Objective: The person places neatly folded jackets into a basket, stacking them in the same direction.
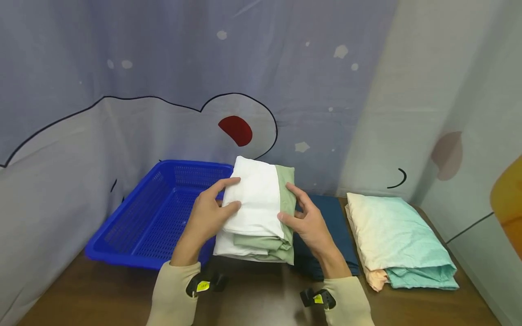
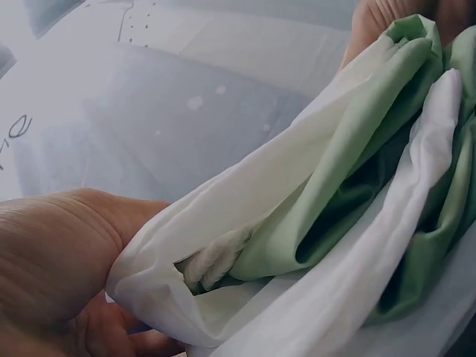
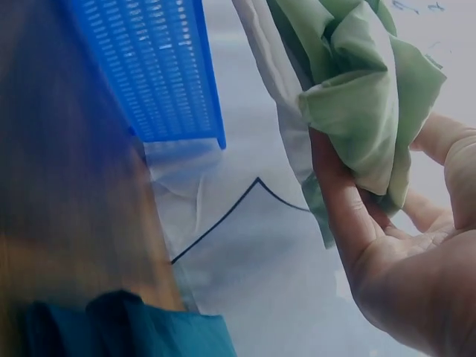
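Observation:
Between both hands is a folded white-and-green cloth (image 1: pixel 257 199), lifted above the table in the head view. My left hand (image 1: pixel 205 213) grips its white left side, thumb on the front face and fingers behind. On the green right edge, my right hand (image 1: pixel 310 226) holds with its thumb in front and other fingers reaching behind. Seen from the left wrist, the cloth's layers (image 2: pixel 335 201) open in loose folds, with a twisted whitish strip tucked inside. The right wrist view shows its bunched green end (image 3: pixel 357 104) resting between the right fingers and thumb.
A blue plastic basket (image 1: pixel 98 253) stands at the left on the brown table (image 1: pixel 253 299). A folded dark blue cloth (image 1: pixel 330 217) lies behind the right hand. Farther right rests a folded mint-and-cream cloth (image 1: pixel 403 235). A printed curtain (image 1: pixel 310 90) hangs along the back.

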The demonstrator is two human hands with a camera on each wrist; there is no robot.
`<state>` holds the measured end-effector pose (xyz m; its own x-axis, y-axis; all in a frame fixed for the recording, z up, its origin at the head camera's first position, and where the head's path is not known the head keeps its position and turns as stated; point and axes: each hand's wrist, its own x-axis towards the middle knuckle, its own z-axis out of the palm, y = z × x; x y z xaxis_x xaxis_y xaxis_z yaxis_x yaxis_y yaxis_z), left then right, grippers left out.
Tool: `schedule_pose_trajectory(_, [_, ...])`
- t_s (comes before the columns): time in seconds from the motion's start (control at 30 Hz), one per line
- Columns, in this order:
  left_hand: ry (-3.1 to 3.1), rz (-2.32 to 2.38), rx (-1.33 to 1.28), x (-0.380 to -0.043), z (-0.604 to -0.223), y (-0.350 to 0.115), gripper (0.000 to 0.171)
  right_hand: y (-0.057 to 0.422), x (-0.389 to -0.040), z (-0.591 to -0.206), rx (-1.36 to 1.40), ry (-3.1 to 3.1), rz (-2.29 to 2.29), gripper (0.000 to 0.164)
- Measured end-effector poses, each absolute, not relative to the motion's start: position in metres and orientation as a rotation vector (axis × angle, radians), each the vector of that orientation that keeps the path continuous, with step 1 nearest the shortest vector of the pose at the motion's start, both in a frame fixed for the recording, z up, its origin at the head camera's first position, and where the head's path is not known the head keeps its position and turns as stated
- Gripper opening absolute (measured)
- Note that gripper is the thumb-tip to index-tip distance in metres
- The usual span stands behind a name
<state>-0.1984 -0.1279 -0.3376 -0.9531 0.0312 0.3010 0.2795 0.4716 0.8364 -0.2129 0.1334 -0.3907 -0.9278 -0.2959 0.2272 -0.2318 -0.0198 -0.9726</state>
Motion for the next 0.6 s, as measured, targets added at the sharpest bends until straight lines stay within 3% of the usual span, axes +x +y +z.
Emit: schedule_pose_trajectory(0.6, [-2.452,-1.557,-0.201,-0.197,-0.337,-0.174,0.049,0.085,-0.213,-0.388,-0.676,2.215,-2.128,0.078])
